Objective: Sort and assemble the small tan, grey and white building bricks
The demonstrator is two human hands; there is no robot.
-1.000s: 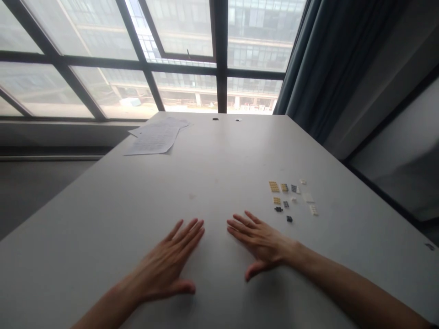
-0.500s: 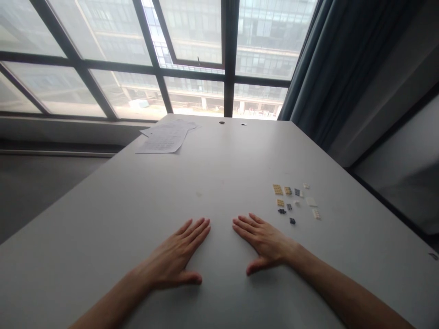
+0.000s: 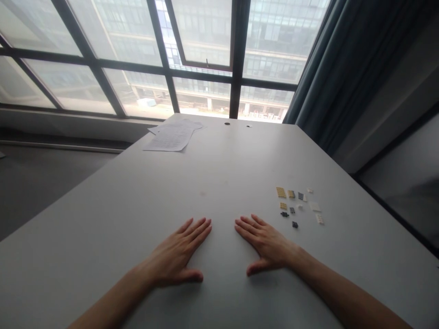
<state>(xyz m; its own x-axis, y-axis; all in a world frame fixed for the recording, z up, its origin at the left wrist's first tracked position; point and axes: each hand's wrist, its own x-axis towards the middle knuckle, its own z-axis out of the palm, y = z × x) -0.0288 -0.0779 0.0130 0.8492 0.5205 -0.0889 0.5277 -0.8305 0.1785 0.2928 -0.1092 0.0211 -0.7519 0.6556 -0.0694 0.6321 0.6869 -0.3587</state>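
Your fingers were stretched out and your thumbs held wide, left hand (image 3: pixel 178 256) and right hand (image 3: pixel 267 244) both open and empty over the white table (image 3: pixel 219 169), fingertips angled far and inward. Beyond your right hand, to the right, lay the small pieces: a compact dark piece (image 3: pixel 295 225) nearest, a black piece (image 3: pixel 284 214) with its long axis roughly left to right, and a studded white piece (image 3: pixel 319 219) running near to far. Paper sheets (image 3: pixel 169 138) lay far left.

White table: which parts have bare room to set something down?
The white table is bare between the left hand and right hand, across its middle between the hands and the printed sheets, and left of the left hand. It is crowded beyond the right hand, where small studded bricks lie close together.
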